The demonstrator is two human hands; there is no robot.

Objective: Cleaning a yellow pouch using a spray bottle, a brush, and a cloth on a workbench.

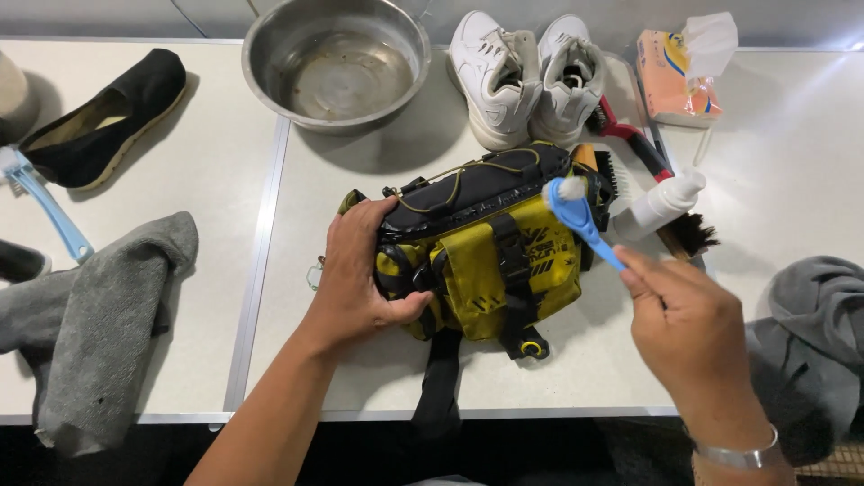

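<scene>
Item: yellow and black waist bag [486, 261], lying flat at the centre of the white table [216, 180], strap hanging over the near edge at 6 o'clock.

Left hand [360, 279]: grip clenched around the bag's left end, thumb on the front panel, pinning it down.

Right hand [693, 333]: grip closed on the handle of a small blue brush [580, 216], whose white bristle head rests at the bag's upper right corner, about 2 o'clock from the bag's middle.

Step in hand, as judged: scrubbing the bag's outer fabric, brush at the top edge. The next stroke seems to call for firm holding by the left hand while the bristles work along the seams and webbing.

Surroundings, by clock face from the bag:
- 12 o'clock: pair of white sneakers [531, 76].
- 11 o'clock: steel basin [337, 63], a little water in it.
- 1 o'clock: tissue packet [679, 72]; red-handled brush [630, 135].
- 3 o'clock: white spray bottle [661, 205]; grey cloth [819, 333] further out.
- 9 o'clock: grey towel [108, 315].
- 10 o'clock: black slip-on shoe [108, 117]; light blue brush [40, 202].

Surface: two white tabletops joined by a metal seam. Room beyond: dark, undiscernible.
</scene>
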